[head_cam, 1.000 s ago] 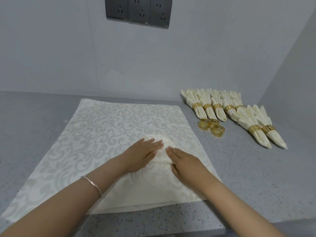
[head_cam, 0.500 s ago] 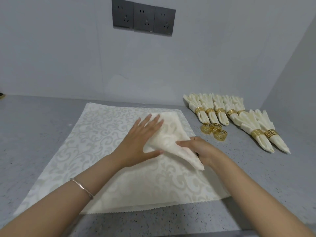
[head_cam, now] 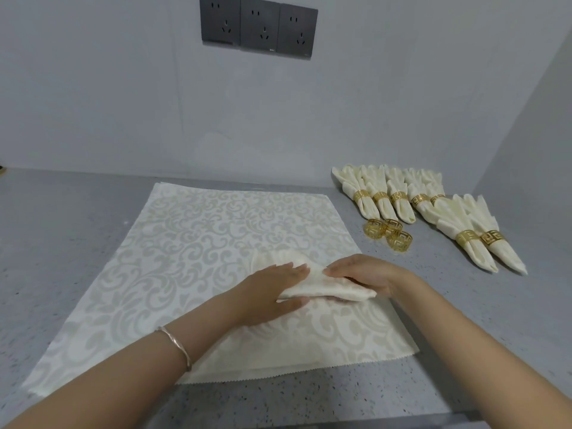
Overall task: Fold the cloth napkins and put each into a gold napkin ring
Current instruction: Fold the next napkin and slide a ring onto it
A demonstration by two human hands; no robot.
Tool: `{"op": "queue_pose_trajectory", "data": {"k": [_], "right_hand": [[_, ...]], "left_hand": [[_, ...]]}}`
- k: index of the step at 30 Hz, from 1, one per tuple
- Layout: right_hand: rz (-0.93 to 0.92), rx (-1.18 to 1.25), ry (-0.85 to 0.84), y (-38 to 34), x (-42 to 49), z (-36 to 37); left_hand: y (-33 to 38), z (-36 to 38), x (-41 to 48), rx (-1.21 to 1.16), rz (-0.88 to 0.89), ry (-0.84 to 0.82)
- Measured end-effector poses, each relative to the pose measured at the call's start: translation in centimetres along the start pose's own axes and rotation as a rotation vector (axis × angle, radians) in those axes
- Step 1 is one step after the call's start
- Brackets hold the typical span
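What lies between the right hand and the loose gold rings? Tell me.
Only a strip of bare grey counter separates the right hand from the loose rings, per the head view.

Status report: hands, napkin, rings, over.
Left hand and right hand both gripping the folded napkin, over the flat cloth. Not ringed yet. Three loose gold rings to the right, nothing between.

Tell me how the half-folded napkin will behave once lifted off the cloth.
Likely floppy: the half-folded napkin bunches and sags between the left hand and right hand. Probably light, being thin fabric. Its gathers may spread unless pinched until a gold napkin ring goes on.
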State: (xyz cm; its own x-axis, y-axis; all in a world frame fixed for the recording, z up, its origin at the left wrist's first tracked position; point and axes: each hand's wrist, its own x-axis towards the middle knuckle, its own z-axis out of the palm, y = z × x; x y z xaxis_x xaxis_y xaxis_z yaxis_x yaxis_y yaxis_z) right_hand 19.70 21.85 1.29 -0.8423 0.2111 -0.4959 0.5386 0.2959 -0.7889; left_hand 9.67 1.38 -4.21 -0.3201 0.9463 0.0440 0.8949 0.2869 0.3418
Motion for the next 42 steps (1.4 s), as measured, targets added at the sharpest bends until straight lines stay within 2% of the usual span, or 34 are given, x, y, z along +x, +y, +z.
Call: {"op": "queue_pose_trajectory", "data": {"k": [3, 5, 8, 10, 12, 16, 19, 23, 26, 29, 35, 39, 42], "right_hand": [[-0.283, -0.19, 0.36, 1.4, -1.2, 0.4], [-0.47, -0.342, 0.521, 2.3, -2.4, 1.7], [-0.634, -0.628, 0.511, 3.2, -4.1, 3.9], [-0.658, -0.812, 0.485, 4.0, -4.0, 4.9], [-0.678, -0.878, 0.51, 4.7, -3.3, 5.3], [-0.665, -0.853, 0.587, 5.1, -2.5, 5.4], [-0.588, -0.654, 0.618, 4.6, -2.5, 5.2], [-0.438, -0.157, 0.448, 4.0, -1.8, 3.5], [-0.381, -0.015, 0.379, 3.8, -1.0, 2.5], [-0.334, -0.011, 0.384, 3.5, -0.4, 1.9], [-0.279, -0.245, 0.434, 3.4, 0.1, 1.6], [-0.233, -0.366, 0.415, 2.6, 0.0, 1.3], [-0.228, -0.389, 0.419, 2.4, 0.2, 1.2]], "left_hand": [[0.2, 0.1, 0.1, 0.093, -0.001, -0.034], [0.4, -0.1, 0.2, 0.136, -0.008, -0.041], [0.9, -0.3, 0.4, 0.217, -0.017, -0.056], [1.0, -0.5, 0.5, 0.261, -0.005, -0.049], [0.7, -1.0, 0.6, 0.264, 0.015, -0.051], [-0.9, -2.3, 0.5, 0.069, -0.027, -0.028], [-1.9, -3.6, 1.0, -0.191, -0.103, 0.039], [-2.7, -5.1, 2.8, -0.431, -0.187, 0.075], [-3.4, -5.4, 4.5, -0.464, -0.208, 0.08], [-4.2, -4.8, 5.9, -0.445, -0.218, 0.107], [-4.6, -3.3, 6.3, -0.146, -0.295, 0.18], [-3.2, -3.5, 5.7, -0.018, -0.075, 0.352], [-2.3, -3.3, 5.4, -0.028, 0.086, 0.367]]}}
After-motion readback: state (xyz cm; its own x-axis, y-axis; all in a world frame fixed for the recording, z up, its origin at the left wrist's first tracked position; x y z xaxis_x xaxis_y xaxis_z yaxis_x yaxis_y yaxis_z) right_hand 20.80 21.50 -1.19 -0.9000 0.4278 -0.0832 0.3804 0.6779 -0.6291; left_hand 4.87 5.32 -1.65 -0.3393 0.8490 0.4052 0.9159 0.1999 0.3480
